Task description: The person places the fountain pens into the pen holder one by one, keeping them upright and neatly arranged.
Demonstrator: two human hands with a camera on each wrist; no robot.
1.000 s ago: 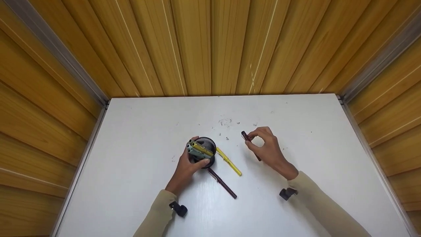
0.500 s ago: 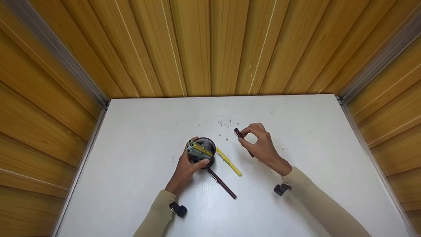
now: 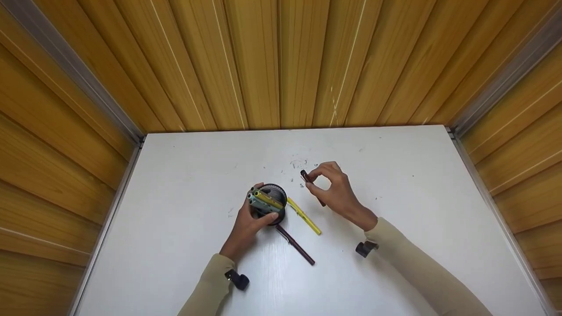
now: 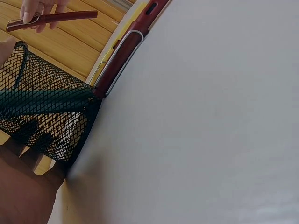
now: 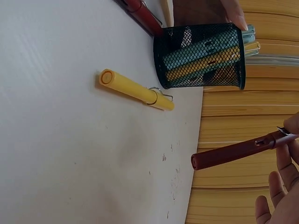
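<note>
a slim dark red pen [image 3: 312,188] is pinched in the raised right hand [image 3: 333,193]; the left hand [image 3: 248,224] grips the black mesh cup [image 3: 272,204].

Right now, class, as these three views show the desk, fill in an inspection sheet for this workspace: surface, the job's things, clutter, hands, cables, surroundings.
Surface: white table, with small dark specks near its middle.
Job's things: black mesh pen cup standing upright, with green and yellow pens inside; dark red pen held above the table.
Clutter: yellow pen and another dark red pen with clip lying on the table by the cup.
Hands: left hand grips the cup; right hand pinches the dark red pen.
Cables: nothing seen; a dark camera mount sits on each wrist.
Surroundings: wooden plank walls on three sides.
</note>
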